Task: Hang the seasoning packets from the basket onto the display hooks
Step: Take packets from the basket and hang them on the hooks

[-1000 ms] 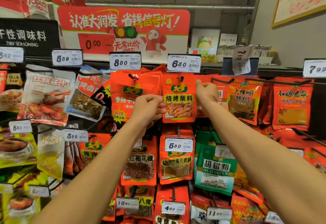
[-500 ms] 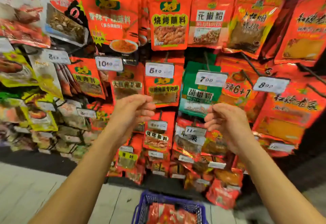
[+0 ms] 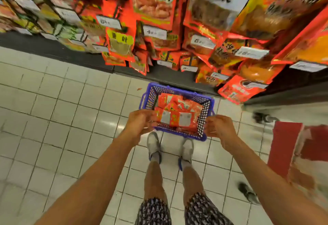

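Down at the basket (image 3: pixel 201 118) for another load

Both arms stretched low over the blue basket on the tiles, just ahead of the shoes (image 3: pixel 154 145). Left hand (image 3: pixel 140 122) at the near-left rim, fingers curled, apparently pinching the edge of a red seasoning packet (image 3: pixel 174 120); blur makes that uncertain. Right hand (image 3: pixel 219 127) at the near-right corner, loosely curled, nothing visibly held. Plenty of packets heaped inside the basket. Display hooks (image 3: pixel 154 6) above and beyond it already crowded with stock. Judging by the heap: well short of finished.
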The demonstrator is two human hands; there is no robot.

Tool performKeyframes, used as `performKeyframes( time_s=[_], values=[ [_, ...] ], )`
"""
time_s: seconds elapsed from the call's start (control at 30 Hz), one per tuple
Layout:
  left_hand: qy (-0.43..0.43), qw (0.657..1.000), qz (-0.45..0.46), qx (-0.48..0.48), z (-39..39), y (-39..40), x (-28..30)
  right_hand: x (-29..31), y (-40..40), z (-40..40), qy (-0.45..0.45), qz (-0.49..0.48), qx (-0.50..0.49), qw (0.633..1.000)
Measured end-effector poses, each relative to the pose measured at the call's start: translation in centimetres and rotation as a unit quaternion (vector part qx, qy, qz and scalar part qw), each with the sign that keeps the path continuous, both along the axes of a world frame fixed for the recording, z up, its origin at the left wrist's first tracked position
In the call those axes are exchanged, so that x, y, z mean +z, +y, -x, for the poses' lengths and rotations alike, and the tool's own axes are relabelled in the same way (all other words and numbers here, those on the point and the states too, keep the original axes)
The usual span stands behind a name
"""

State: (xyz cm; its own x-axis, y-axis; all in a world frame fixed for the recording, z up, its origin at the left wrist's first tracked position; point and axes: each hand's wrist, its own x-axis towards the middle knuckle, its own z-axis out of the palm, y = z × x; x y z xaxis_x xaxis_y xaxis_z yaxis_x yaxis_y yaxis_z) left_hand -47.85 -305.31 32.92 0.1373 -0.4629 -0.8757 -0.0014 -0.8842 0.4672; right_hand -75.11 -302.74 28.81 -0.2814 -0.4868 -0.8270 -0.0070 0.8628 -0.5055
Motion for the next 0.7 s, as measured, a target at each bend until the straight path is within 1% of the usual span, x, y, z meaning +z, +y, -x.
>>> performKeyframes(
  time_s=[0.13, 0.23, 0.33, 0.4, 0.43, 0.47, 0.53, 0.57, 0.63, 0.67, 0.7],
  values=[
    [-0.019, 0.997, -0.072, -0.024, 0.0, 1.6, -10.7, -12.0, 3.2, -0.9, 0.002, -0.073, 0.011, 0.997],
    [-0.028, 0.994, -0.099, -0.048, 0.0, 1.6, -18.5, -20.2, 4.4, -1.1, 0.009, -0.116, 0.036, 0.993],
    [-0.043, 0.988, -0.108, -0.103, 0.2, 1.1, -25.9, -27.5, 4.7, -1.1, 0.024, -0.147, 0.077, 0.986],
    [-0.061, 0.978, -0.112, -0.164, 0.2, 0.8, -30.2, -31.8, 4.4, -1.1, 0.024, -0.171, 0.137, 0.975],
    [-0.070, 0.968, -0.108, -0.218, 0.1, 0.7, -32.2, -33.8, 4.1, -1.1, 0.037, -0.175, 0.214, 0.960],
    [-0.086, 0.949, -0.094, -0.288, -0.1, 0.6, -34.1, -35.8, 3.7, -1.0, 0.067, -0.163, 0.298, 0.938],
    [-0.117, 0.901, -0.061, -0.414, -0.4, 0.3, -37.2, -39.0, 2.7, -1.2, 0.154, -0.117, 0.465, 0.864],
    [-0.127, 0.880, -0.051, -0.454, -0.6, 0.1, -38.5, -40.1, 1.8, -1.4, 0.176, -0.109, 0.501, 0.840],
    [-0.147, 0.856, -0.039, -0.494, -0.8, -0.2, -40.9, -43.2, -0.1, -1.7, 0.188, -0.093, 0.499, 0.841],
    [-0.151, 0.853, -0.036, -0.498, -0.9, -0.3, -41.9, -45.1, -0.9, -1.6, 0.191, -0.066, 0.504, 0.840],
    [-0.146, 0.856, -0.038, -0.494, -1.1, -0.3, -42.8, -46.7, -1.8, -1.8, 0.199, -0.044, 0.526, 0.826]
  ],
)
